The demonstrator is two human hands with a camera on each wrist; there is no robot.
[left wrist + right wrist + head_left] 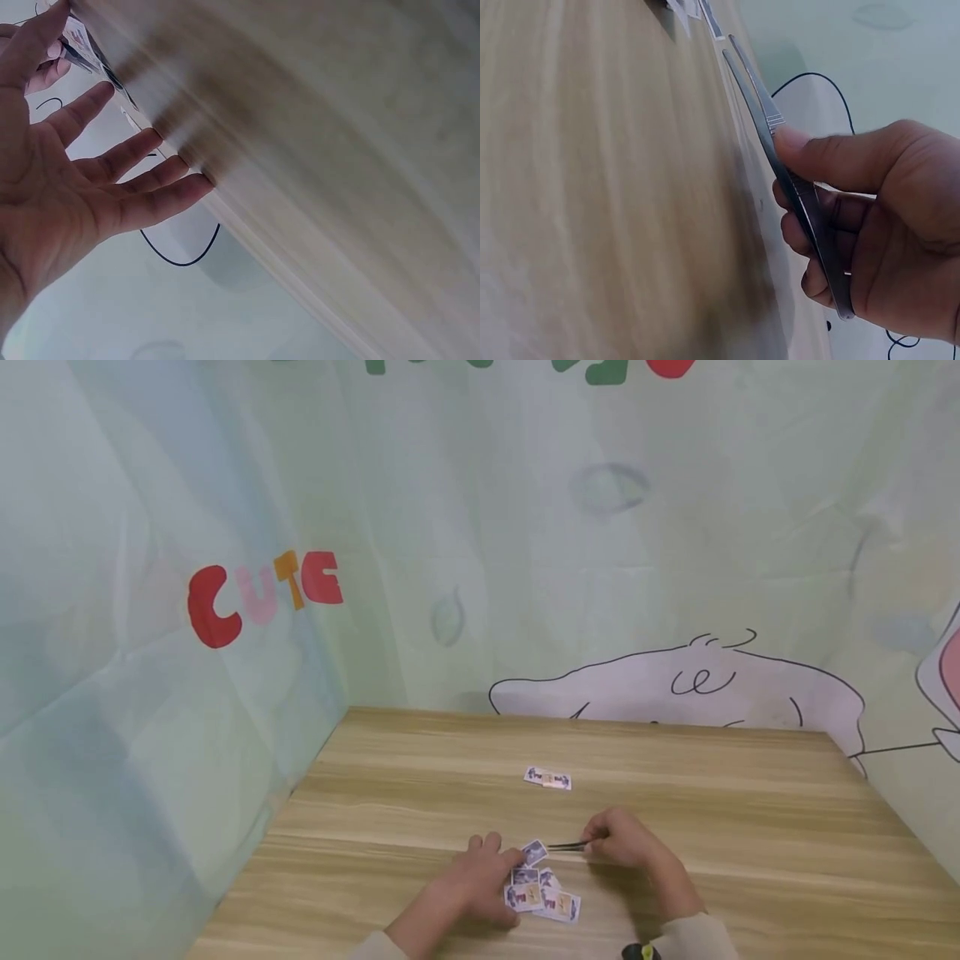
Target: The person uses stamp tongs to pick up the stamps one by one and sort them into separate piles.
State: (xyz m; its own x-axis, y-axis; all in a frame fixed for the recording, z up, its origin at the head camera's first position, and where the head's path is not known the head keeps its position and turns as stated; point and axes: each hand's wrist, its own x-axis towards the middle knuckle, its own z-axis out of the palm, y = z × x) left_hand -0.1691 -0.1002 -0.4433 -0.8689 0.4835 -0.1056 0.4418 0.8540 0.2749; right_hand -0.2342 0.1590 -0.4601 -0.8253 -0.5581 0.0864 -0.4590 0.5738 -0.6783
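My right hand grips metal tweezers between thumb and curled fingers. The tweezers' tips stand slightly apart and point left, close to a small purple-printed paper card. On the other side, my left hand spreads its fingers, nearly straight, with fingertips down at the tabletop. Its index finger is at the edge of that same card. Just below lie several more small printed cards, overlapping in a loose pile beside the left thumb. Whether the left fingers press on the cards is hard to tell.
Farther back on the wooden table lie a few overlapping printed cards in a short strip. A small black and yellow object shows by the right sleeve. Printed cloth hangs behind the table and at its left side.
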